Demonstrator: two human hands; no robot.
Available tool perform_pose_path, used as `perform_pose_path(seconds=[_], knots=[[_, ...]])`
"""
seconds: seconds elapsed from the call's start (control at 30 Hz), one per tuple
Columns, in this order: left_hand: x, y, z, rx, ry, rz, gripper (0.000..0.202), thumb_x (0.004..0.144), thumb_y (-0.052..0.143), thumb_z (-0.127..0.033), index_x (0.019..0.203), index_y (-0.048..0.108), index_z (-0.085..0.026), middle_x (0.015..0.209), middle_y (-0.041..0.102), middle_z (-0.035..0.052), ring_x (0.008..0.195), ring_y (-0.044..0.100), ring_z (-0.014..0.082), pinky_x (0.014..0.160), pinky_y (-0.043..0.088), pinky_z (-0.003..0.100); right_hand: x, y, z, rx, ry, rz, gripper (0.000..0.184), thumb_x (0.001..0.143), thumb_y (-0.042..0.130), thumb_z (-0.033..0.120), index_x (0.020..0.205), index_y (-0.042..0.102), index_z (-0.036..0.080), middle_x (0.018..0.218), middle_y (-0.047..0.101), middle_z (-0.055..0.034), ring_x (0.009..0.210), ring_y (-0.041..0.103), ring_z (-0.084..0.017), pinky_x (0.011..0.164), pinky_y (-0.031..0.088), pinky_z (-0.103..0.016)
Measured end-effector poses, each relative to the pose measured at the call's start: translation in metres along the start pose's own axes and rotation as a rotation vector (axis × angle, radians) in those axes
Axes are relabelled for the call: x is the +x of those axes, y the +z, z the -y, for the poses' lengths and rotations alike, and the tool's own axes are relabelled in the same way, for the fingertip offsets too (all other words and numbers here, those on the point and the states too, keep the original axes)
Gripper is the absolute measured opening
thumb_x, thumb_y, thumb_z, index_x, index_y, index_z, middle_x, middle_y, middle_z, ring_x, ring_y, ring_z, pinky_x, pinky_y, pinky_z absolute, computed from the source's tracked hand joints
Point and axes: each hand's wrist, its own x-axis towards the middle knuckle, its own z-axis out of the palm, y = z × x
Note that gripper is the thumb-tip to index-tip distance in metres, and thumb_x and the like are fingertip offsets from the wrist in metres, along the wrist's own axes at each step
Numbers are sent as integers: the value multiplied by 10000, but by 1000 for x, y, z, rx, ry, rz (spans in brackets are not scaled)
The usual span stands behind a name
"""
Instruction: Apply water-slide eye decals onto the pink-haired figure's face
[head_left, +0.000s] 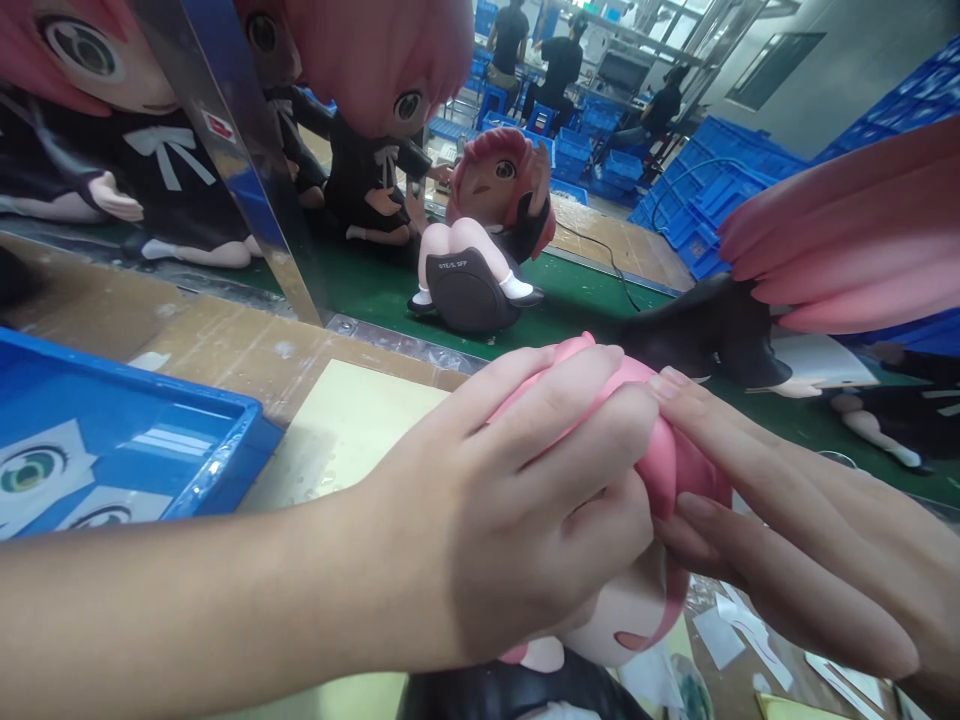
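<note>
A pink-haired doll figure (pixel 660 470) lies close in front of me, its pale face (pixel 630 610) turned downward over a dark dress. My left hand (pixel 517 500) curls over the top of its pink hair, fingers wrapped around the head. My right hand (pixel 787 520) comes in from the right, its fingers stretched along the hair's side and pressing on it. Both hands touch the same head.
A blue tray (pixel 217 440) with printed eye stickers (pixel 34 468) sits at the left. Finished figures (pixel 487 240) lie on the green belt (pixel 592 300) behind, another pink-haired one (pixel 847 240) at right. Blue crates (pixel 712 190) and several seated people (pixel 559 65) are far back.
</note>
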Motion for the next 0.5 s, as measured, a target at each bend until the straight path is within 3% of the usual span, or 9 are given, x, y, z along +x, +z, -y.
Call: perform_pose_path(seconds=[0.1, 0.3, 0.5], knots=[[1, 0, -2, -8, -17, 16, 269, 955, 504, -308, 1145, 640, -176, 1431, 608, 96, 1439, 499, 316, 1230, 412, 522, 5, -3, 0, -63, -83, -20, 90, 941, 545, -23, 1005, 586, 25, 1433, 427, -397, 1367, 452, -453, 1160, 470, -594], [5, -3, 1, -9, 26, 18, 256, 945, 555, -295, 1120, 659, -140, 1350, 671, 103, 1396, 556, 307, 1284, 353, 469, 13, -8, -1, -153, -99, 26, 101, 968, 516, 18, 1007, 604, 48, 1310, 540, -388, 1350, 427, -443, 1115, 523, -509], [4, -3, 0, 1, 45, 14, 269, 959, 558, -287, 1150, 665, -131, 1358, 665, 94, 1415, 537, 292, 1307, 328, 476, 11, -6, 1, -155, -93, 1, 113, 909, 597, 6, 1021, 615, 8, 1302, 544, -396, 1319, 475, -476, 1067, 560, -540]])
